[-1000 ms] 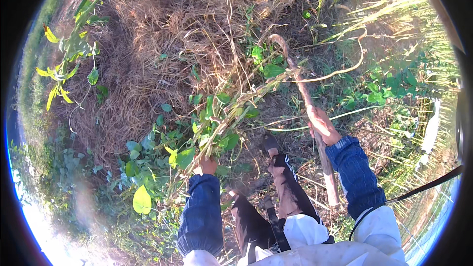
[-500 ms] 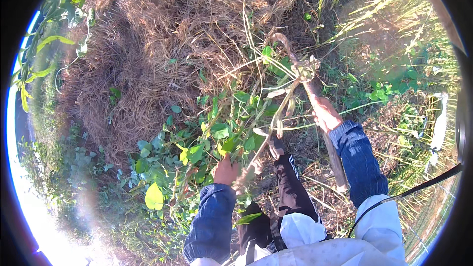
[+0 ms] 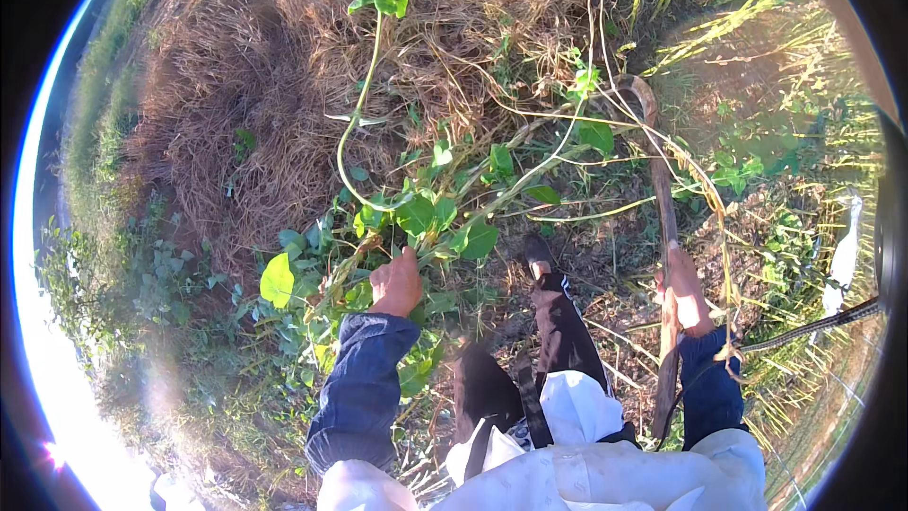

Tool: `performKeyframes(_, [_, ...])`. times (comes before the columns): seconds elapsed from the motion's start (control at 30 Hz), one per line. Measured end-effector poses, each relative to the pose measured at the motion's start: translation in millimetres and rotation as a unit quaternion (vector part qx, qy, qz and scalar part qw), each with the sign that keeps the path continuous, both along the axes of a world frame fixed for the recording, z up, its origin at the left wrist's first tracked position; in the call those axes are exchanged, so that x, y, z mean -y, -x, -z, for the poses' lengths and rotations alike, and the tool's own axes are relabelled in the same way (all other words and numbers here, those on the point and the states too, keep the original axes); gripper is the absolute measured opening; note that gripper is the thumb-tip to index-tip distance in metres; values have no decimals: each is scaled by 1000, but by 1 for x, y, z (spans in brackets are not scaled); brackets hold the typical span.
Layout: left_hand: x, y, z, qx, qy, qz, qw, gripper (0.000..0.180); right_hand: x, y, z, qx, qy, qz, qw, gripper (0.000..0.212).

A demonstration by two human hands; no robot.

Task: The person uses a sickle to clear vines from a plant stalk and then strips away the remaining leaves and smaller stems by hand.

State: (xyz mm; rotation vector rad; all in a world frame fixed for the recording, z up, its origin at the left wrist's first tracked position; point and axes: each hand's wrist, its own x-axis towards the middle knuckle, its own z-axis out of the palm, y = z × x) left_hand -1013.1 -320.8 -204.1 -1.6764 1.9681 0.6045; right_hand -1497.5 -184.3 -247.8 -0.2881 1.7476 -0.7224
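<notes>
My left hand [image 3: 396,286] is closed around a bundle of leafy green vines [image 3: 440,216], its stems trailing up and to the right. A long stem with two leaves loops upward from the bundle. My right hand [image 3: 690,298] grips the brown shaft of a long hooked stick [image 3: 663,203], which stands roughly upright in view. Its curved top [image 3: 638,90] lies among thin stems. Dry, twisted vine stems [image 3: 714,199] hang past the hook and down beside my right wrist. Whether the hook's tip is wood or metal, I cannot tell.
A large heap of dry brown grass [image 3: 236,104] spreads ahead and to the left. Low green plants [image 3: 161,274] grow at the left. On the right are pale stalks and a white object [image 3: 842,251]. A black strap [image 3: 813,326] crosses near my right sleeve.
My left hand has moved left and slightly up with the vines. The hooked stick has shifted right, and my right hand has come right and lower. The stems now spread more widely.
</notes>
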Motion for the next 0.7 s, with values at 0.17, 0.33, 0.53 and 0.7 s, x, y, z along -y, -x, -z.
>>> performKeyframes(0.17, [-9,-10,16,-25,36,2,999,36,78,-97,-82,-69,64,20,995,36])
performKeyframes(0.33, [-53,-8,35,-23,14,-84,996,38,96,-111,-58,-97,142,-68,983,41])
performKeyframes(0.53, [-67,-5,39,-70,59,-50,995,34,81,-72,-49,-53,18,-74,996,44])
performKeyframes(0.7, [-50,-32,31,-71,128,-45,988,53,-13,-65,-81,-90,-79,32,992,35])
